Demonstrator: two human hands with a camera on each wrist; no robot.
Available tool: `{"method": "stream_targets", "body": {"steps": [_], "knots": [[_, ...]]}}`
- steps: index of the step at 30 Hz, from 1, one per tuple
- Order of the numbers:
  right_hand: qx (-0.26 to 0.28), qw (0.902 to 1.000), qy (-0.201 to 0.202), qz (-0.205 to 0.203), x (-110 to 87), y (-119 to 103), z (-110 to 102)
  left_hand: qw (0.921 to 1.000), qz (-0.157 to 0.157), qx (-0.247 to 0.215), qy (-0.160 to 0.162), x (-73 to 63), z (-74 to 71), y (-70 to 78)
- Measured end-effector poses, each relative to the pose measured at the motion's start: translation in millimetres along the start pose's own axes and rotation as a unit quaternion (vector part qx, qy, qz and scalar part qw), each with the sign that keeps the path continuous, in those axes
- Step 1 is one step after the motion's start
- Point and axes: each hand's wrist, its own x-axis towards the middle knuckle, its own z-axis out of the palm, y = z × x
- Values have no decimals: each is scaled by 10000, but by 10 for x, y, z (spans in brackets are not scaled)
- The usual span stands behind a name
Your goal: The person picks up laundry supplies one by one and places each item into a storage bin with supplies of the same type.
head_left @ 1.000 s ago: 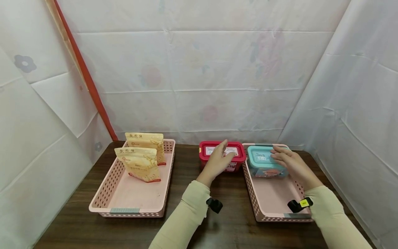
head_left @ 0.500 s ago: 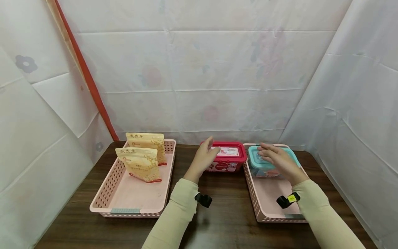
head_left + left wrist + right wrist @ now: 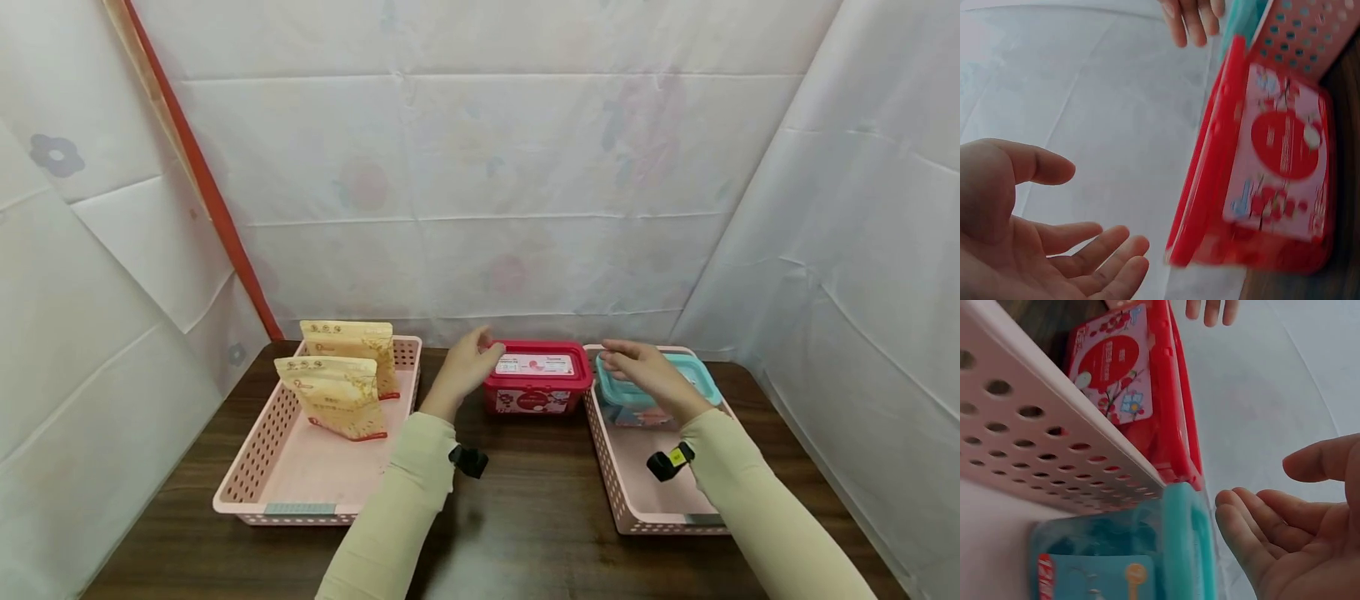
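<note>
A red lidded plastic tub [image 3: 537, 379] with a white label stands on the dark table between two pink baskets. My left hand [image 3: 463, 371] is at the tub's left side with its fingers relaxed; the left wrist view has a gap between hand [image 3: 1066, 231] and tub [image 3: 1260, 175]. My right hand [image 3: 648, 375] hovers above the teal-lidded tub [image 3: 693, 375], which sits in the right basket [image 3: 611, 475]. In the right wrist view, the right hand's fingers [image 3: 1260, 519] are loosely bent with nothing in them, beside the teal lid [image 3: 1188, 544].
At the left, a pink basket [image 3: 251, 467] holds two yellow pouches, a front pouch [image 3: 337, 400] and a rear pouch [image 3: 352, 340], standing upright. White patterned sheeting [image 3: 450, 167] closes off the back and both sides. The brown table [image 3: 532, 517] extends between the baskets.
Both hands have moved left: the left hand from over the red tub to its left side, the right hand across the teal lid toward the red tub. Tubs, baskets and pouches stay put.
</note>
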Motion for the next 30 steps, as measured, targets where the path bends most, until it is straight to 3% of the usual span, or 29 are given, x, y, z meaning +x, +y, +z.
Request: {"method": "stream_targets", "body": {"steps": [6, 14, 18, 24, 30], "knots": [[-352, 9993, 90, -55, 167, -95, 15, 9995, 128, 256, -108, 68, -138, -38], [-497, 9987, 24, -53, 231, -135, 64, 9993, -81, 227, -284, 100, -183, -92], [-866, 9962, 114, -12, 276, -165, 103, 9990, -182, 262, -308, 120, -178, -120], [-2224, 9741, 247, -316, 362, -206, 179, 9982, -270, 440, -319, 165, -146, -160], [-2904, 9558, 313, -341, 449, -227, 256, 9968, -277, 665, -343, 201, -118, -183]]}}
